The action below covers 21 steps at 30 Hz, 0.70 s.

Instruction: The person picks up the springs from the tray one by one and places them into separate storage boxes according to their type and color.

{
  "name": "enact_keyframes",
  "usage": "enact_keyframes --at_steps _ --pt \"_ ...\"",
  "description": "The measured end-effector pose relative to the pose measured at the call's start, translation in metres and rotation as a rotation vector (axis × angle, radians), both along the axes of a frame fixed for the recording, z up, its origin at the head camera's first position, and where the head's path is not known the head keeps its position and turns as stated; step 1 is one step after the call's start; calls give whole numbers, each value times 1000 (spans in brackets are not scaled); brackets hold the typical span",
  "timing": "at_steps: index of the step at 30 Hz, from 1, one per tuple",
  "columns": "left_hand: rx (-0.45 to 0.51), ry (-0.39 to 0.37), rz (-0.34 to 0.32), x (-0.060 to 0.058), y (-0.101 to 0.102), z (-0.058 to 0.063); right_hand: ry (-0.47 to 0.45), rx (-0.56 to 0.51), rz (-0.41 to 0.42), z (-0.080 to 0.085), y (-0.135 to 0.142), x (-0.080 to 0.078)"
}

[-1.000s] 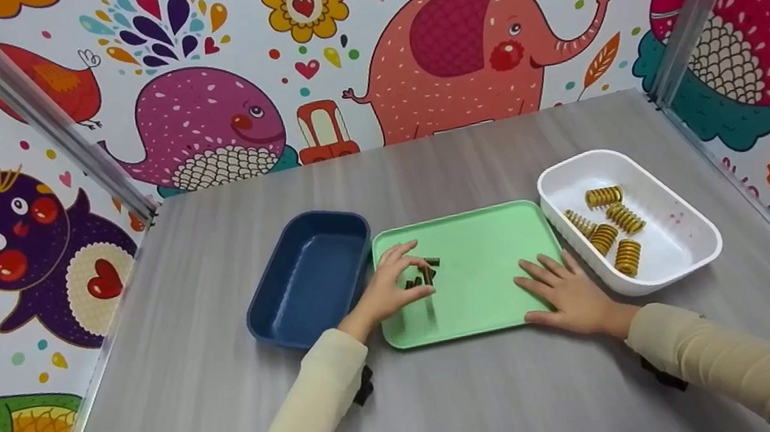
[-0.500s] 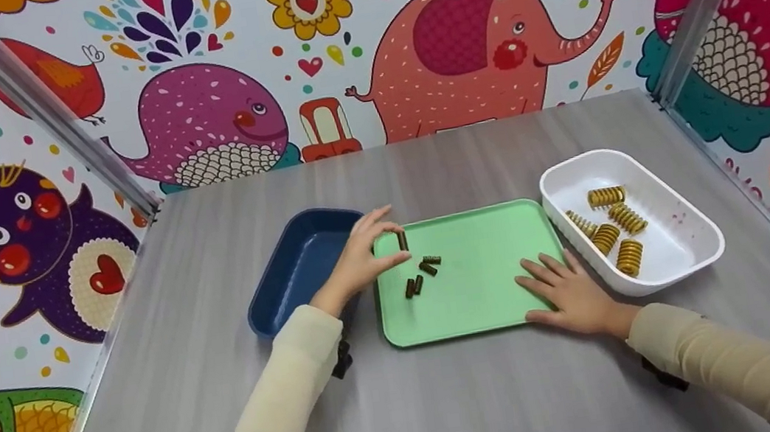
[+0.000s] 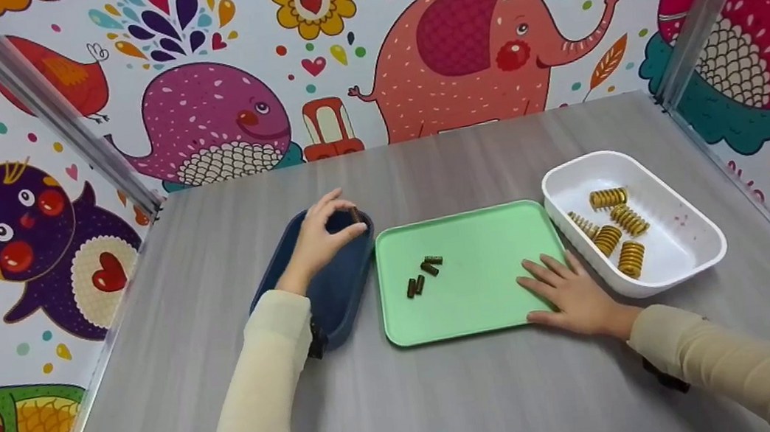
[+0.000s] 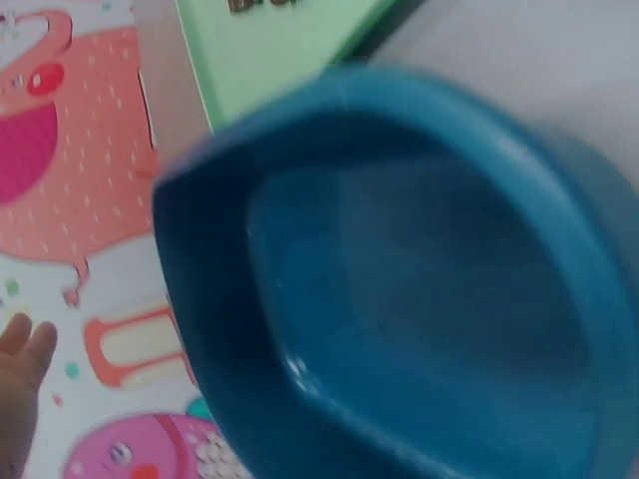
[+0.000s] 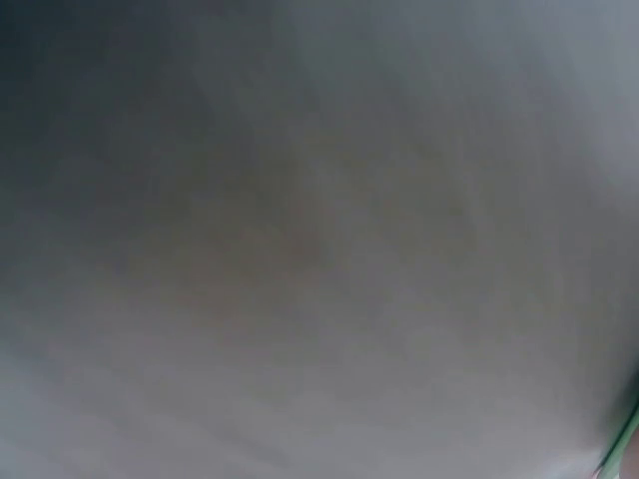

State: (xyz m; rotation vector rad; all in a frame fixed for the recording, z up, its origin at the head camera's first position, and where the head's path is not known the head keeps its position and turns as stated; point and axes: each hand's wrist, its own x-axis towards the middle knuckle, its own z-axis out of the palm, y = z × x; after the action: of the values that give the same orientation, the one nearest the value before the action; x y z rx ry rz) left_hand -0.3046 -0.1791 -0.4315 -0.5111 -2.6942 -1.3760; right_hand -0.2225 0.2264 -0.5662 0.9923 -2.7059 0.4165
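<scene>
Grey tabletop (image 3: 454,400), spring (image 3: 355,215) above bin (image 3: 345,281)

Coral elephant (image 3: 460,50) on white wall (image 3: 370,21)

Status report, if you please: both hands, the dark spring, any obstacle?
Left hand pinching dark spring over blue bin. Right hand resting on green tray. Four dark springs on tray. No obstacle visible.
</scene>
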Motion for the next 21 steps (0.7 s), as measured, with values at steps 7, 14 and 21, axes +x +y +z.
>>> enact_keyframes --at_steps 7,14,21 --pt "19 -74 84 -8 -22 -11 -7 7 -4 0 0 1" --pt "-2 -156 176 -13 -37 -30 1 -9 5 -3 -1 1" --pt "-98 -203 207 -4 -47 -43 13 -14 19 -4 -3 0"
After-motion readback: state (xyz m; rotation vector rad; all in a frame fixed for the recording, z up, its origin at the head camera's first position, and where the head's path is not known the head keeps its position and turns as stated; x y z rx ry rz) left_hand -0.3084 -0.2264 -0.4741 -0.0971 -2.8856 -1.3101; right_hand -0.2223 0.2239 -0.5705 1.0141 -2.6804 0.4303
